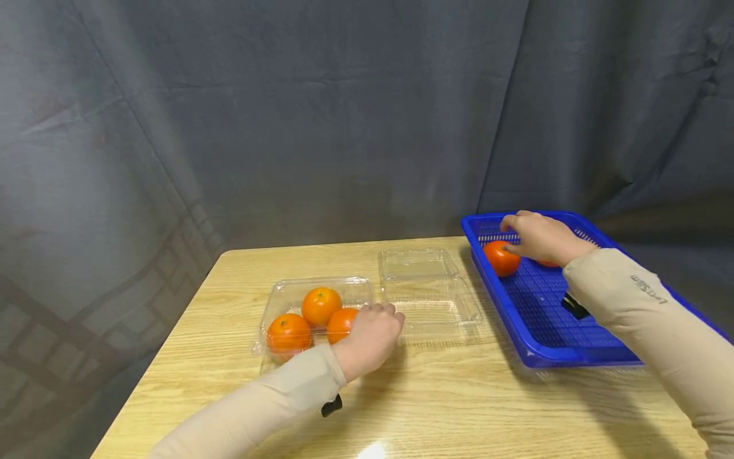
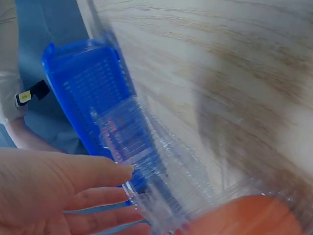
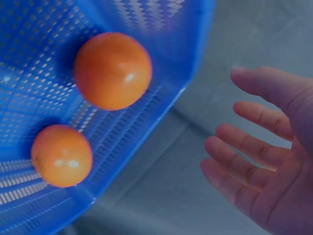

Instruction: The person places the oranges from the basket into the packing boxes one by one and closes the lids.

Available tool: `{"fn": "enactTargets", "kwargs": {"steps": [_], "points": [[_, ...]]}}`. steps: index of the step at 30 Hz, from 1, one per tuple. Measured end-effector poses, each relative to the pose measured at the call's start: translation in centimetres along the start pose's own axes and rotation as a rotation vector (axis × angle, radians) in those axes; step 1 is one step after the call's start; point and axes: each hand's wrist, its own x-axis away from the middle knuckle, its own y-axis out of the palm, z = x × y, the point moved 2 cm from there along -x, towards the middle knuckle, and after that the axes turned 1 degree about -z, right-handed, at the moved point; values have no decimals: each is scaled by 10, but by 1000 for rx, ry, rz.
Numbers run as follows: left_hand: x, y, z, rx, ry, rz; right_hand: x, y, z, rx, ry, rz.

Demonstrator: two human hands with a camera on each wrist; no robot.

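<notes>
My left hand [image 1: 373, 335] is at the right side of a clear plastic clamshell box [image 1: 358, 284] holding several oranges [image 1: 321, 306]. In the left wrist view, the left thumb and straight fingers [image 2: 105, 174] are at the edge of clear plastic, with an orange [image 2: 247, 218] close by. Whether they touch the plastic is hard to tell. Over the far end of a blue basket [image 1: 530, 354], my right hand [image 1: 541, 237] hovers near an orange [image 1: 501, 257]. The right wrist view shows this hand [image 3: 274, 152] with fingers spread, apart from two oranges [image 3: 113, 71] in the basket.
A second clear clamshell box [image 1: 421, 264], lid raised and no fruit in it, stands between the filled box and the basket. All rest on a wooden table [image 1: 436, 408]. A dark grey curtain [image 1: 344, 127] hangs behind the table.
</notes>
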Motion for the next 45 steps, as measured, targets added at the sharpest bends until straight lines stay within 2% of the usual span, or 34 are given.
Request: {"fn": "enactTargets", "kwargs": {"steps": [8, 15, 23, 32, 37, 45], "points": [[-1, 9, 2, -57, -6, 41, -15, 17, 15, 28, 18, -62], [-1, 10, 2, -35, -13, 55, -26, 32, 20, 51, -18, -79], [1, 9, 3, -15, -5, 45, -33, 46, 28, 62, -38, -70], [0, 10, 4, -40, -17, 60, -40, 55, 36, 68, 31, -94], [-1, 11, 4, -59, -22, 82, -42, 59, 38, 46, 36, -97], [-1, 10, 5, -64, -31, 60, -45, 69, 38, 36, 37, -98]]}}
